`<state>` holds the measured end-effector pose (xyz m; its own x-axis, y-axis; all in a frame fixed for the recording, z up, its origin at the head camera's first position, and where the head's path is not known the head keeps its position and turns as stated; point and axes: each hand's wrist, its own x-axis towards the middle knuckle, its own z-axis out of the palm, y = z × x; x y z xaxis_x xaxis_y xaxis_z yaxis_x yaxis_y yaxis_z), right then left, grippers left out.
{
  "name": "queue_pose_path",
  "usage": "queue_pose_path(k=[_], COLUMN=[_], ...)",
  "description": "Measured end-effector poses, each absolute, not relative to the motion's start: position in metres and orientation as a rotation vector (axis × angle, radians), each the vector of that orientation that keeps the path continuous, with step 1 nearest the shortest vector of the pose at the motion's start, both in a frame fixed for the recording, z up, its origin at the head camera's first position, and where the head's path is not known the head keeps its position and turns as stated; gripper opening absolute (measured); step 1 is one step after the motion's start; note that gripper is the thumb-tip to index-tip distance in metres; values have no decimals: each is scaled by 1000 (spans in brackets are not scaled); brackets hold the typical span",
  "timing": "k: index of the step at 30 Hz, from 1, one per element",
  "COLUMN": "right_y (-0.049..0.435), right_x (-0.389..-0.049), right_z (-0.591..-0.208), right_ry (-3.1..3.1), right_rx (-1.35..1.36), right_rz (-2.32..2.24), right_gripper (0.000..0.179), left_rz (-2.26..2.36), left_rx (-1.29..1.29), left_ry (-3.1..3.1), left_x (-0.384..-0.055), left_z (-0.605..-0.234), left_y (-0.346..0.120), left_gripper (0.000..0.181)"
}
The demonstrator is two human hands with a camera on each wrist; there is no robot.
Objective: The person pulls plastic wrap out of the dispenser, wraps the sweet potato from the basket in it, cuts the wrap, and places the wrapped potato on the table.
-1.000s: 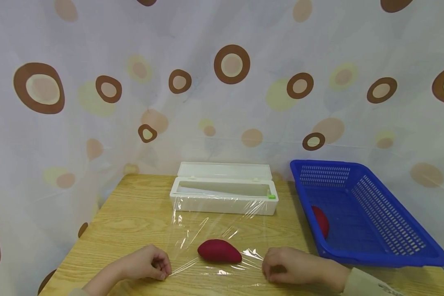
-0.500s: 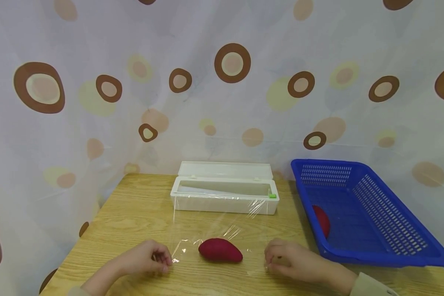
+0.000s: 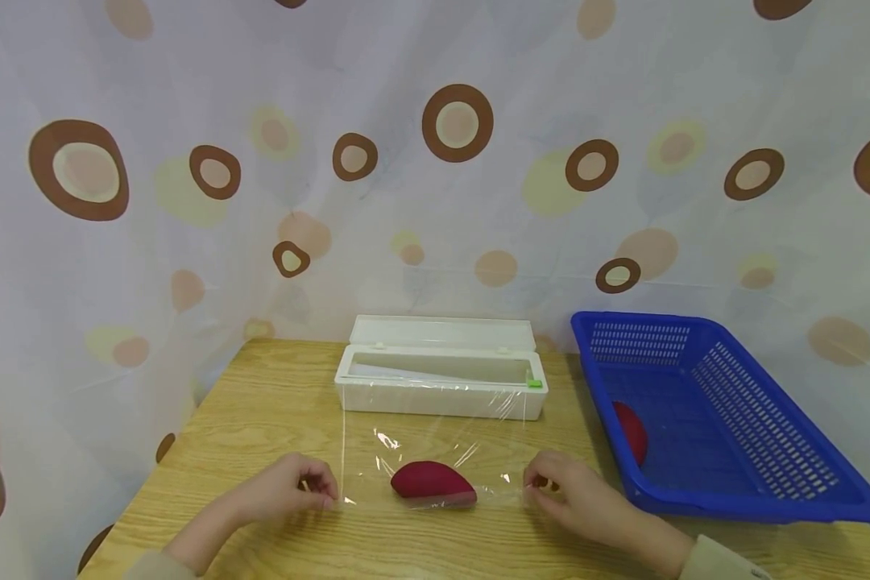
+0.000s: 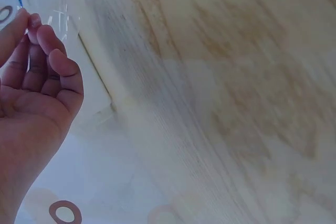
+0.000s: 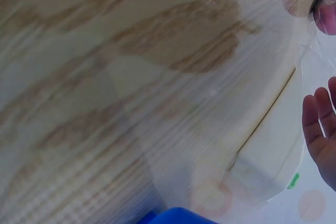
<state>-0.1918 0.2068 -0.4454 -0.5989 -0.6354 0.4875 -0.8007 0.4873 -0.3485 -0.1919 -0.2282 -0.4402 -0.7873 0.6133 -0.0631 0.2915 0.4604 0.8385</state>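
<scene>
A sheet of clear plastic wrap (image 3: 435, 439) runs from the white wrap dispenser (image 3: 438, 400) toward me. My left hand (image 3: 290, 487) pinches its near left corner between thumb and fingers. At the near right corner my right hand (image 3: 576, 495) does the same. Between the hands a smooth dark red, tapered sweet potato (image 3: 431, 482) lies on the table, and the near edge of the wrap crosses its lower part in the head view. The left wrist view shows the left thumb and fingertips together, the right wrist view only part of the right hand.
Behind, the dispenser's lid (image 3: 442, 332) stands raised, with a green slider (image 3: 534, 384) at its right end. A blue basket (image 3: 703, 435) at the right holds another red piece (image 3: 631, 433). A spotted curtain (image 3: 435, 225) hangs behind the wooden table (image 3: 261, 403).
Both hands have moved away from me, toward the dispenser, still pinching the wrap. Its near edge has shifted back from in front of the sweet potato to over it.
</scene>
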Motion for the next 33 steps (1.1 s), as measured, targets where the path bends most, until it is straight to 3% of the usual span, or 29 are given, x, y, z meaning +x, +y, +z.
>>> queue_pose_path(k=[7, 17, 33], right_y=[199, 194, 192], right_x=[-193, -196, -203], right_z=[-446, -443, -449], right_ry=[-2522, -2707, -2832], right_rx=[963, 643, 578], right_rz=[904, 1026, 837], right_gripper=[27, 8, 14], left_rz=[1273, 1308, 1290], left_rx=[762, 700, 606], left_ry=[2441, 2516, 2581], left_x=[-199, -206, -223], left_z=[-441, -437, -446], left_y=[-227, -225, -218], left_gripper=[11, 10, 11])
